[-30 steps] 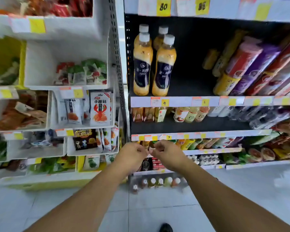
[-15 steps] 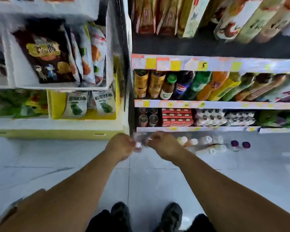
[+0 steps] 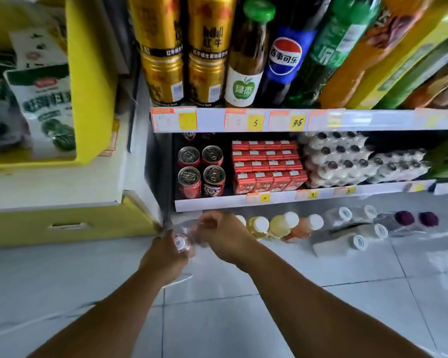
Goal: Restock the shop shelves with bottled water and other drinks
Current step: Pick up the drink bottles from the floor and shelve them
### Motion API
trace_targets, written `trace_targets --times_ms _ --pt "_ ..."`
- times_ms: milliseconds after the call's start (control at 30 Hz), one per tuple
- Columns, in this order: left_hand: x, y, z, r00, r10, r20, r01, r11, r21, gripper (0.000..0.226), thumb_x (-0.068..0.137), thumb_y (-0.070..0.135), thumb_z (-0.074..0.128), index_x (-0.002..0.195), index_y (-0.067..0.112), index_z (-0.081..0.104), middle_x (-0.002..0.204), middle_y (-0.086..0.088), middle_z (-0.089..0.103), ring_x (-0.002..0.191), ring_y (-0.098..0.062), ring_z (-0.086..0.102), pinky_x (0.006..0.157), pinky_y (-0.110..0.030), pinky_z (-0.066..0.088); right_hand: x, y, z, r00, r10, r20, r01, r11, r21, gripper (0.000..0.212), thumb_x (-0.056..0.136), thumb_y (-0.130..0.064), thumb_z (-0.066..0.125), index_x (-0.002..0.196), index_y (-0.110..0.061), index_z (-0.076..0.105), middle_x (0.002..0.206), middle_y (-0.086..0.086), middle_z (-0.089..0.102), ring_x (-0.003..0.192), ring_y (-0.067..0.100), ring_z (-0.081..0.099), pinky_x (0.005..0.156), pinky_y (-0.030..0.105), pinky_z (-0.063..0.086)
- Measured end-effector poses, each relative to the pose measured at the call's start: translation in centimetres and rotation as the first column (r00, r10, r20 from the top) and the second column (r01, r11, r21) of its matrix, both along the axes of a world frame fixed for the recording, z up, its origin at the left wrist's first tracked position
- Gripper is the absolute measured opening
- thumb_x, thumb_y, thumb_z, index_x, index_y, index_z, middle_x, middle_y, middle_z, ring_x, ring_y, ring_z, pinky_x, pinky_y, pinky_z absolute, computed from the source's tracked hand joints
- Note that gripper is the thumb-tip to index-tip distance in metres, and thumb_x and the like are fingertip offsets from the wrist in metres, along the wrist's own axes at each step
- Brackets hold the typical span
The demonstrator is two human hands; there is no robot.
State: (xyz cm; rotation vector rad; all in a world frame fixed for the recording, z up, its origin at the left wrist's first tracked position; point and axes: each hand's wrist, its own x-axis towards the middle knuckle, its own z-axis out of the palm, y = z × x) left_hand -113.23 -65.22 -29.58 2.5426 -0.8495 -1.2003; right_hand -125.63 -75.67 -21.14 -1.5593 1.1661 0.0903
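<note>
Head view: both forearms extended forward and down toward the floor-level row at the shelf's left end. Left hand curled around the neck of a clear water bottle, white cap showing between the fingers, bottle low in front of the bottom shelf edge at the corner of the yellow display unit. Right hand closed in a loose fist just beside it, on blurred clear plastic; cannot tell what it holds. Floor row to the right: white-capped yellow and orange drinks, then wrapped clear bottles, then purple caps. Readable markings: gold cans with Chinese lettering on the upper shelf, an apple-logo bottle with green cap, a Pepsi bottle with Chinese script. Price tags reading "5" and "3.5". Lower shelf: red cans seen from the top, red cartons, shrink-wrapped small white bottles; tags there too blurred to read. Open tiled floor below and right of the hands; shelf upright and display unit close on the left.
</note>
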Motion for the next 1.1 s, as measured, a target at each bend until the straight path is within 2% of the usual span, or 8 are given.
trace_targets --times_ms 167,300,500,633,767,867,967,1100 --pt "0.1 0.0 -2.6 0.999 -0.034 -0.005 0.034 0.999 -0.039 0.077 0.065 0.051 0.071 0.133 0.027 0.044 0.116 -0.009 0.062 0.101 -0.030 0.062 0.089 -0.042 0.052 0.4 0.1 -1.7 1.000 -0.017 -0.004 0.017 1.000 0.001 0.023 0.086 -0.037 0.067 0.103 -0.022 0.072 0.093 -0.003 0.074 0.087 0.018 0.068 0.070 0.025 0.050" --pt "-0.3 -0.8 -2.4 0.995 -0.095 0.024 0.096 0.994 -0.043 0.077 0.076 0.033 0.075 0.142 0.023 0.037 0.128 -0.009 0.053 0.109 -0.027 0.058 0.091 -0.035 0.048 0.6 -0.2 -1.3 1.000 -0.016 -0.005 0.016 1.000 0.002 0.025 0.086 -0.035 0.065 0.106 -0.023 0.071 0.099 -0.004 0.074 0.091 0.018 0.069 0.076 0.029 0.056" --pt "-0.2 -1.0 -1.8 0.958 -0.201 0.206 0.212 0.977 -0.030 0.066 0.083 0.048 0.067 0.138 0.027 0.038 0.128 0.002 0.061 0.112 -0.022 0.062 0.091 -0.033 0.051 -0.4 -0.7 0.0 0.999 -0.042 0.033 0.043 0.999 -0.023 0.027 0.089 -0.037 0.066 0.113 -0.026 0.069 0.106 -0.009 0.072 0.094 0.011 0.066 0.070 0.022 0.050" --pt "0.4 -0.2 1.5 0.950 -0.255 0.180 0.258 0.966 0.006 0.063 0.082 0.045 0.068 0.134 0.025 0.039 0.127 0.002 0.060 0.114 -0.022 0.060 0.091 -0.031 0.048 -1.1 -0.9 2.3 0.998 -0.056 0.035 0.056 0.998 -0.003 0.025 0.092 -0.032 0.063 0.115 -0.026 0.069 0.106 -0.007 0.073 0.087 0.010 0.066 0.066 0.022 0.048" --pt "1.7 0.2 11.4 0.970 -0.238 0.041 0.241 0.968 -0.071 0.064 0.057 0.050 0.081 0.109 0.029 0.049 0.107 0.005 0.059 0.094 -0.019 0.060 0.074 -0.027 0.047 -1.3 -0.5 9.0 0.997 -0.066 0.028 0.065 0.997 0.036 0.024 0.092 -0.031 0.063 0.115 -0.023 0.068 0.102 -0.001 0.072 0.072 0.013 0.063 0.055 0.020 0.044" --pt "2.7 0.0 22.0 0.972 -0.234 -0.019 0.228 0.960 -0.162 0.063 0.040 0.051 0.072 0.095 0.029 0.052 0.095 0.002 0.060 0.081 -0.016 0.061 0.068 -0.030 0.051 -0.8 -0.1 17.3 0.999 0.024 0.043 -0.026 0.999 0.045 0.033 0.092 -0.029 0.065 0.124 -0.023 0.063 0.115 -0.001 0.068 0.088 0.015 0.065 0.068 0.026 0.051" --pt "3.0 -0.8 34.3 0.970 -0.226 -0.086 0.200 0.950 -0.238 0.047 0.053 0.026 0.083 0.093 0.022 0.058 0.091 -0.002 0.062 0.078 -0.017 0.063 0.073 -0.040 0.056 -0.2 -0.1 27.3 0.985 0.160 0.059 -0.161 0.987 0.008 0.045 0.088 -0.020 0.068 0.132 -0.023 0.059 0.130 -0.003 0.063 0.103 0.020 0.065 0.070 0.030 0.054" --pt "3.1 -1.8 50.6 0.961 -0.232 -0.148 0.183 0.940 -0.289 0.040 0.067 0.013 0.082 0.101 0.020 0.062 0.092 -0.001 0.068 0.078 -0.015 0.063 0.066 -0.027 0.049 -0.3 -0.5 41.7 0.947 0.302 0.111 -0.297 0.953 -0.056 0.048 0.081 -0.010 0.065 0.126 -0.025 0.061 0.118 -0.002 0.068 0.104 0.023 0.065 0.084 0.036 0.056"
